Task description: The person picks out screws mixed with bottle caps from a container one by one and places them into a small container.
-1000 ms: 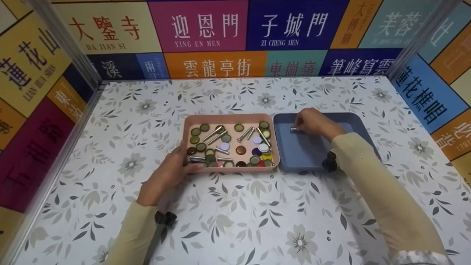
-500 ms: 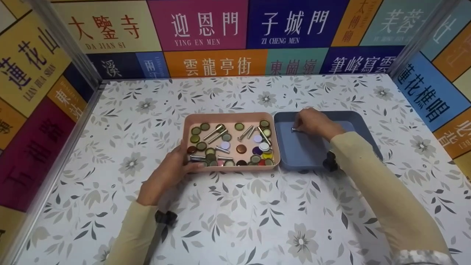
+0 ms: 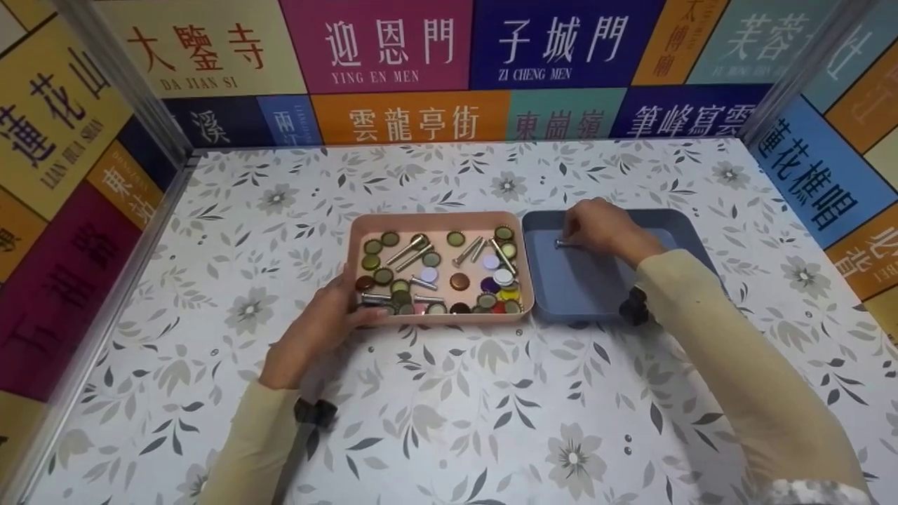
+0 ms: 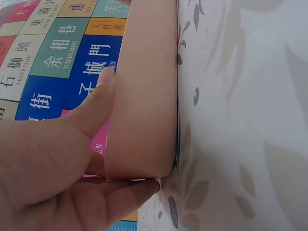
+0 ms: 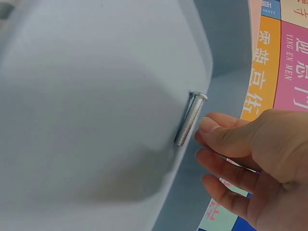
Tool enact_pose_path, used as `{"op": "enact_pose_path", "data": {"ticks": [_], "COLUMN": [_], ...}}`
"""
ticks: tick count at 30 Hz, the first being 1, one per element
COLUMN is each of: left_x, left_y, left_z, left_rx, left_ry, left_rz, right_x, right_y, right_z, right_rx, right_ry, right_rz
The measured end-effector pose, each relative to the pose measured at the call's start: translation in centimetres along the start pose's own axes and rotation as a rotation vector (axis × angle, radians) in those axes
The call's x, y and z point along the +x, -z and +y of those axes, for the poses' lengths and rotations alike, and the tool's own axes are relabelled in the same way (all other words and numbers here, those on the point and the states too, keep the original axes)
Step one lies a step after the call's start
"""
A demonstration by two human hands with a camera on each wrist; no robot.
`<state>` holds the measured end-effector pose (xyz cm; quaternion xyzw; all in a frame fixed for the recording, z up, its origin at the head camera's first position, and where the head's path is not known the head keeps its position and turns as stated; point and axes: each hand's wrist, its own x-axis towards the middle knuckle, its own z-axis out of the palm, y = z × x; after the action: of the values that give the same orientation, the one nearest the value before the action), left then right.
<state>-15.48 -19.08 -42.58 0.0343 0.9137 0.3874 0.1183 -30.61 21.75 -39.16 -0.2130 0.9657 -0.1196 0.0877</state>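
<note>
My left hand [image 3: 319, 326] holds the left front corner of a pink tray [image 3: 442, 319], with the thumb over the rim and the fingers against the outer side. Inside that tray lie several bottle caps [image 3: 459, 281] and several metal bolts [image 3: 409, 251]. A blue-grey tray [image 3: 575, 308] stands against its right side. My right hand [image 3: 603, 228] hovers over the blue-grey tray, its fingers bent. In the right wrist view a single bolt [image 5: 190, 119] lies on the tray's floor near the wall. The thumb tip is close beside it, and a narrow gap shows between them.
Both trays stand on a white tabletop [image 3: 449, 414] with a floral leaf print. Printed panels [image 3: 393, 45] with large characters wall it in at the back and on both sides. Clear strips run up the panel corners.
My right fingers have drawn slightly up and right from the bolt, which stays in the blue-grey tray. The left hand keeps its place on the pink tray.
</note>
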Motion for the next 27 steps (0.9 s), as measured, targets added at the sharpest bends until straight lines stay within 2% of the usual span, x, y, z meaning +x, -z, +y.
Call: {"op": "enact_pose_path", "data": {"ticks": [10,17,27], "left_x": [0.0,-0.3,-0.3], "left_y": [0.2,0.2,0.3], "left_z": [0.3,0.1,0.1], "left_rx": [-0.033,0.07,0.044], "left_ry": [0.005,-0.03,-0.017], "left_rz": [-0.018,0.0,-0.01], "right_x": [0.0,0.2,0.3], "right_y": [0.4,0.6,0.4], "right_z": [-0.5,-1.3,-2.0], "right_rx": [-0.016,-0.022,0.015], "right_ry": [0.028,0.021,0.007], "right_rz": [0.039,0.052,0.074]}}
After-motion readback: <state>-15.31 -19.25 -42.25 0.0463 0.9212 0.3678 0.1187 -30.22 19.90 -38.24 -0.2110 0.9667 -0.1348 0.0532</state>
